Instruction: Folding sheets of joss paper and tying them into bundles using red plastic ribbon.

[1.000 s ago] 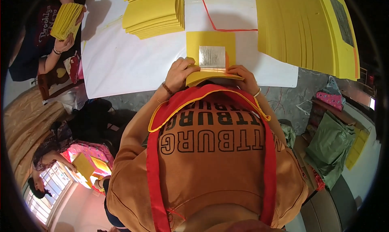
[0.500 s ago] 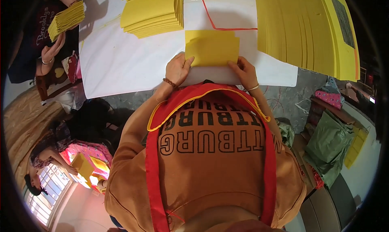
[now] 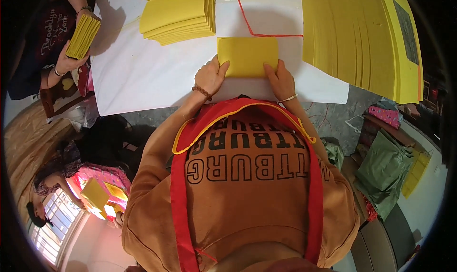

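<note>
Yellow card [image 3: 250, 55]: one, plain rectangle, uppermost face blank. Location: near side of the white tabletop [image 3: 152, 82], in front of the wearer, between the two hands; whether flat on the surface or slightly raised cannot be told. Orientation: long axis left to right, roughly parallel to the near table edge; short ends toward the hands, one long side facing the wearer, the other facing away.

Left hand [image 3: 212, 75]: pinching the card's left end, thumb over the upper face near the closest corner, fingers along the side, partly hidden. Brown bead bracelet [image 3: 202, 92] at the wrist.

Right hand [image 3: 282, 80]: pinching the right end in matching fashion, thumb on the closest corner. Pale bracelet [image 3: 287, 99] at the wrist.

Yellow stack [image 3: 177, 16]: beyond the card and to its left, well apart from the hands, layers showing at its right side.

Red ribbon [image 3: 276, 35]: thin, bent at a corner, one stretch running right to the edge of the large yellow pile [image 3: 350, 34]. Pile: overlapping sheets, outermost bearing a dark grey rectangle [image 3: 405, 32].

Red apron [image 3: 247, 109]: yellow trim, worn by the wearer, just below the card.

Yellow bundle [image 3: 83, 37]: held by a co-worker [image 3: 45, 48], far left.
</note>
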### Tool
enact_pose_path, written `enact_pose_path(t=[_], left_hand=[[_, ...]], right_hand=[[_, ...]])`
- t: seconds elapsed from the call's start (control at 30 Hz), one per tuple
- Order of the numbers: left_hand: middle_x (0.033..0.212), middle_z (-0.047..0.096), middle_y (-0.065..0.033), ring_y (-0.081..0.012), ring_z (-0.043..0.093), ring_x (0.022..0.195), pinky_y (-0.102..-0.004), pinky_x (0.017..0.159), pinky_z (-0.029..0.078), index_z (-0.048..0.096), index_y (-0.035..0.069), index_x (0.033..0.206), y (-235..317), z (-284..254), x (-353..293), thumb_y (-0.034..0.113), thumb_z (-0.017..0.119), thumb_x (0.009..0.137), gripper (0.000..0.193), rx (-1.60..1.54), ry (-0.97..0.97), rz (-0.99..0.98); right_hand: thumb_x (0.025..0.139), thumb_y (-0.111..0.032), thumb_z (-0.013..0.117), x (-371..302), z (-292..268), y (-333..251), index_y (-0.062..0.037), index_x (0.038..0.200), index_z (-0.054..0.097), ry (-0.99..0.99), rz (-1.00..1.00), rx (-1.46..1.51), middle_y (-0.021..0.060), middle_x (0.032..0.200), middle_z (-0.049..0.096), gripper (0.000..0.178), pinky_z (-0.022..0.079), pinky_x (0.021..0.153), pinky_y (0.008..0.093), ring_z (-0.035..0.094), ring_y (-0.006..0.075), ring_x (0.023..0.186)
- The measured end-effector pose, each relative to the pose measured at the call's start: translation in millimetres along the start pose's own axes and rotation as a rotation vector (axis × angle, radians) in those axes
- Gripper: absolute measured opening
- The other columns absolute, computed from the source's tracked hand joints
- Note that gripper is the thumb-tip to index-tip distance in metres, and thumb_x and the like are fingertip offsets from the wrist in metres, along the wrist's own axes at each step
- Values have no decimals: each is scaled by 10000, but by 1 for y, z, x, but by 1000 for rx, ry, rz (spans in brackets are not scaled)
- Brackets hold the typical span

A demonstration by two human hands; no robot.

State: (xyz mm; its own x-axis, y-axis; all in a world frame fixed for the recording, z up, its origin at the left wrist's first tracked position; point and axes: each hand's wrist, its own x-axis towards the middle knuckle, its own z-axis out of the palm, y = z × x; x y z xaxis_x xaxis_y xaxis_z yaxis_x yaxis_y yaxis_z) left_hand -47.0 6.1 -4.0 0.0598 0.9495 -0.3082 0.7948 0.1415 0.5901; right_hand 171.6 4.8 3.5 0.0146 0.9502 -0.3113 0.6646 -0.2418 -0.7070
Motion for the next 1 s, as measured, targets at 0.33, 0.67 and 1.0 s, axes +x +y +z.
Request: enact_pose_path(t=[0.33,0.67,1.0], left_hand=[[835,589,-192,-373,551,769,-452,652,421,524,80,1036,-3,-4,-4,364,397,862,357,-161,-6,-49],[790,593,-182,-356,559,739,-421,629,422,596,61,887,4,-10,-2,427,422,838,408,-40,-115,-146],[753,573,-63,-167,537,643,-275,589,424,599,47,902,-22,-2,-17,180,604,783,179,-570,-138,195]], right_hand=[[812,-305,582,-5,-3,24,-19,903,554,-149,24,522,-3,646,519,302,385,511,209,447,61,564],[827,-257,560,-17,9,25,13,891,553,-100,221,629,33,640,540,277,416,482,238,522,87,548],[828,-153,567,-15,9,47,-12,930,526,-176,-20,823,46,855,570,179,422,745,225,536,106,820]])
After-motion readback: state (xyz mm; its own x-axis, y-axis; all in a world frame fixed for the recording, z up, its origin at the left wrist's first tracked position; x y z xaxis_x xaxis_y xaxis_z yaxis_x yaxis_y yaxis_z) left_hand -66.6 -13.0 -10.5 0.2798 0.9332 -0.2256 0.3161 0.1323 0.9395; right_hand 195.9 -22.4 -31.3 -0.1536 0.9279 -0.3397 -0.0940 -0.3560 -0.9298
